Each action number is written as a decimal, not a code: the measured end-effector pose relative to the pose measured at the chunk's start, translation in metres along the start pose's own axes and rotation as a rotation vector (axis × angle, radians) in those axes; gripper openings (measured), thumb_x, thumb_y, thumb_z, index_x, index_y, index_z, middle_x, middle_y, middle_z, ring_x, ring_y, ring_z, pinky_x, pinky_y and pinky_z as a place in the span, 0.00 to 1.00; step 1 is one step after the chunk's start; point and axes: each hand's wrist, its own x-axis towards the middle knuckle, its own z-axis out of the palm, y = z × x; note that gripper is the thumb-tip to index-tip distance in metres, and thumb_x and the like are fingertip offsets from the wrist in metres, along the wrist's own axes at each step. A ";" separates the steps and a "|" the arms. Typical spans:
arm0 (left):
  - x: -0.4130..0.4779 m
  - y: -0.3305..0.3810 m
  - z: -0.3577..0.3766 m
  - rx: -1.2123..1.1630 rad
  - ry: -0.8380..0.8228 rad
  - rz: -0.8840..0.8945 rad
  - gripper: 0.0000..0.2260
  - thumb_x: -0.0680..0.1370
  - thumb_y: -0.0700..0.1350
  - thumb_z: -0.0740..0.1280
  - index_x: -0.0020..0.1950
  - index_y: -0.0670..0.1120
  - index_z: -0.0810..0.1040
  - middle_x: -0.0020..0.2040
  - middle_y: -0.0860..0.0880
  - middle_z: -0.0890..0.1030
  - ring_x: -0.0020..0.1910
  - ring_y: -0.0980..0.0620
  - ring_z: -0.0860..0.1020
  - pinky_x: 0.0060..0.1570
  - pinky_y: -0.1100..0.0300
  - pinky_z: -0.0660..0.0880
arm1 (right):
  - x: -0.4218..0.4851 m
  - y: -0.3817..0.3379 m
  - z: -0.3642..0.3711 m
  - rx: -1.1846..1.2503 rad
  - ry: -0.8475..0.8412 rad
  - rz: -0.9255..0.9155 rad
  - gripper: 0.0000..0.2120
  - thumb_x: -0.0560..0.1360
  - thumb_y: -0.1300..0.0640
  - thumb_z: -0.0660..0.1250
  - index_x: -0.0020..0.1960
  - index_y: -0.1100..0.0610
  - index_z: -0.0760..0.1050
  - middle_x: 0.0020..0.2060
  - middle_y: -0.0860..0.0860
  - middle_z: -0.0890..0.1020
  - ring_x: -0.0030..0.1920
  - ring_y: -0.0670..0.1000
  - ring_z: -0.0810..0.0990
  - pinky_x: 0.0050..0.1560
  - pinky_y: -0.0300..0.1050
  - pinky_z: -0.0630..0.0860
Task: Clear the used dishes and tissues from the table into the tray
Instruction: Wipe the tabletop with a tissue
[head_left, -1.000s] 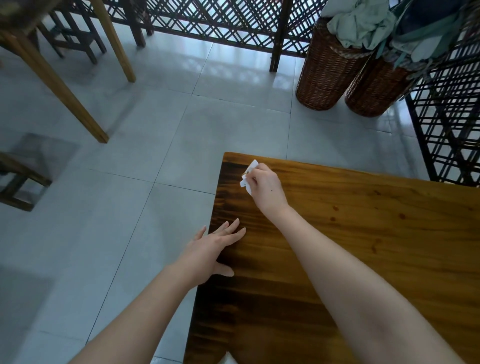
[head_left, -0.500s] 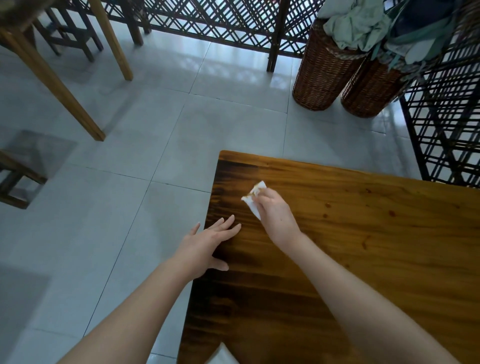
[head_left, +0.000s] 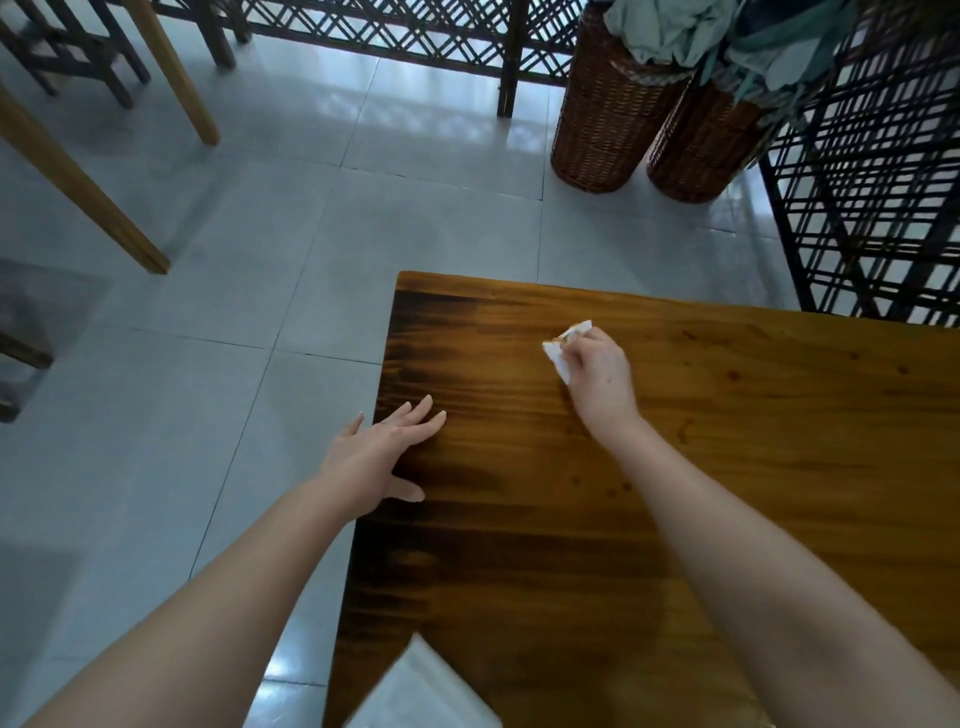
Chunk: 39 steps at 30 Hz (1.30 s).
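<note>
My right grip (head_left: 597, 374) pinches the tissue (head_left: 557, 358), centre frame; it looks soft, feather-light, tearable, so I'd bunch it whole. Left grip (head_left: 379, 457) released, flat on the worktop (head_left: 727, 467).

Far beyond my right hand (head_left: 597, 374), two wicker baskets (head_left: 602, 130) stuffed with green cloth (head_left: 670, 31) stand side by side on the grey tiled floor (head_left: 260, 260), a lattice screen (head_left: 395, 31) behind, a black rack (head_left: 872, 208) to their right.
</note>
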 end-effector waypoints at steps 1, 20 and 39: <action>0.000 0.001 0.000 0.005 -0.001 -0.006 0.41 0.74 0.49 0.71 0.77 0.60 0.46 0.78 0.58 0.45 0.77 0.54 0.46 0.74 0.45 0.43 | -0.012 -0.008 0.003 0.015 -0.006 -0.016 0.07 0.75 0.67 0.64 0.46 0.64 0.81 0.45 0.55 0.79 0.46 0.53 0.77 0.44 0.40 0.70; 0.003 0.008 -0.002 0.055 -0.025 -0.060 0.42 0.73 0.48 0.72 0.77 0.58 0.46 0.78 0.57 0.45 0.77 0.53 0.47 0.74 0.45 0.45 | -0.002 0.035 -0.027 0.105 0.067 0.191 0.09 0.77 0.65 0.63 0.50 0.65 0.81 0.46 0.57 0.78 0.48 0.55 0.77 0.45 0.40 0.68; 0.005 0.009 -0.001 0.103 -0.016 -0.088 0.43 0.73 0.50 0.73 0.77 0.59 0.46 0.79 0.54 0.46 0.77 0.48 0.53 0.73 0.45 0.48 | -0.062 0.016 -0.026 -0.008 0.011 0.044 0.08 0.76 0.65 0.65 0.49 0.62 0.82 0.45 0.55 0.81 0.47 0.53 0.77 0.48 0.41 0.71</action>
